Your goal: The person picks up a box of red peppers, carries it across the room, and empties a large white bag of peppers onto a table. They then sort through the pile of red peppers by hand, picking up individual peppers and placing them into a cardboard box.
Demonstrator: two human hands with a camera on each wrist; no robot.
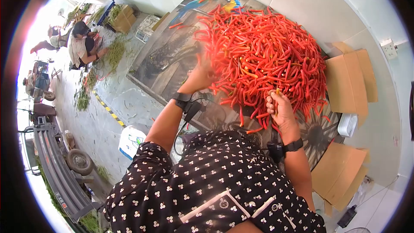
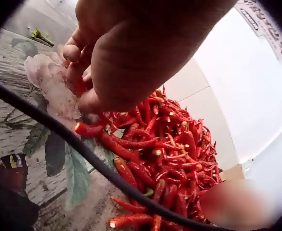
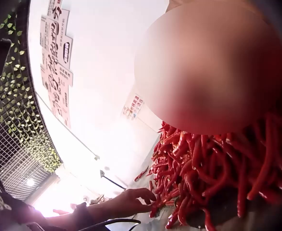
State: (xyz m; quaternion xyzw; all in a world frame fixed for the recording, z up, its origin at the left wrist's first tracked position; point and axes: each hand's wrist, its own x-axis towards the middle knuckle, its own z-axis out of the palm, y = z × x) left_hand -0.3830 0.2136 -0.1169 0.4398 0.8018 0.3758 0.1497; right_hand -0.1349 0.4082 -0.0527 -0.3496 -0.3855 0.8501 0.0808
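Observation:
A large heap of red chili peppers (image 1: 267, 56) covers much of the table. At its left edge my left hand (image 1: 199, 78) is blurred by motion in the head view. The left wrist view shows that hand's fingers curled, pinching a red chili pepper (image 2: 80, 87) above the table. On the heap's near side my right hand (image 1: 281, 108) has its fingers curled round a chili pepper, whose yellowish end (image 1: 278, 91) pokes out by the thumb. A blurred patch hides the right hand in the right wrist view. Several loose peppers (image 1: 254, 130) lie near my body.
The table (image 1: 151, 67) has a printed top with parrots and wheels. Cardboard boxes (image 1: 351, 82) stand along its right side, by a white container (image 1: 348, 126). A black cable (image 2: 98, 166) crosses before the left wrist camera. Another person (image 1: 84, 45) sits beyond the table.

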